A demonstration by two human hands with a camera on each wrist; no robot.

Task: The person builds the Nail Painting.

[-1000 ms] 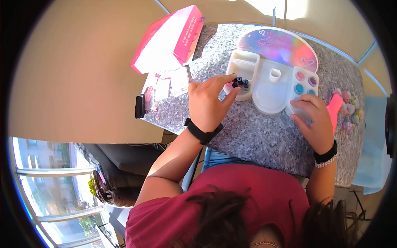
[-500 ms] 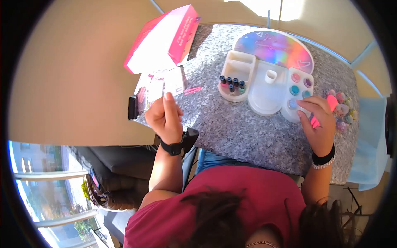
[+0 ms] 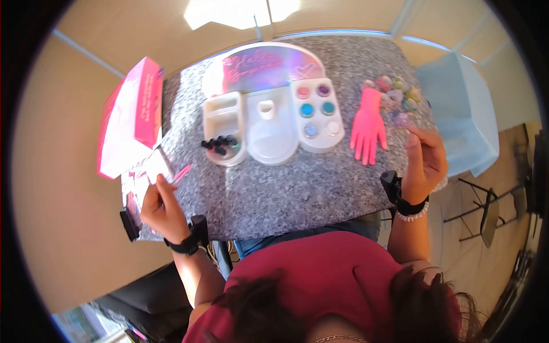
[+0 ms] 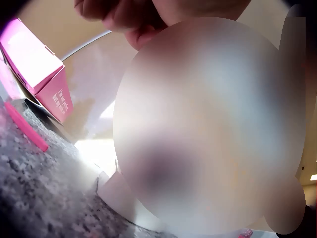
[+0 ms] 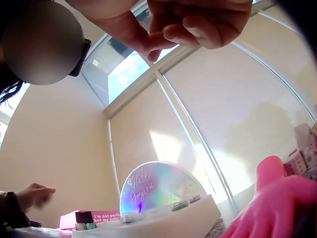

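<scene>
My left hand [image 3: 164,210] is raised over the table's left front edge, below two pink sticks [image 3: 182,173], its fingers loosely curled with nothing visible in them. On the right, my right hand [image 3: 424,164] hovers beyond a pink model hand [image 3: 369,127], thumb near the index finger; the right wrist view shows the same hand [image 5: 198,25] loosely bent and holding nothing. Between them stands a white tray [image 3: 271,140] with a shiny "Hello Gorgeous" back panel [image 3: 257,67]. Dark-capped bottles [image 3: 219,144] lie in its left section, and several colored pots [image 3: 307,110] fill the right one.
A pink box [image 3: 134,114] stands at the left, beside flat packs [image 3: 157,166]. Small colorful round items [image 3: 394,98] sit behind the model hand. Light blue material [image 3: 460,114] hangs past the table's right edge; a folding chair [image 3: 488,214] is further right.
The view has turned rightward. My left hand has left the bottles and is now at the table's left front. My right hand has moved off the tray's pots to beyond the model hand.
</scene>
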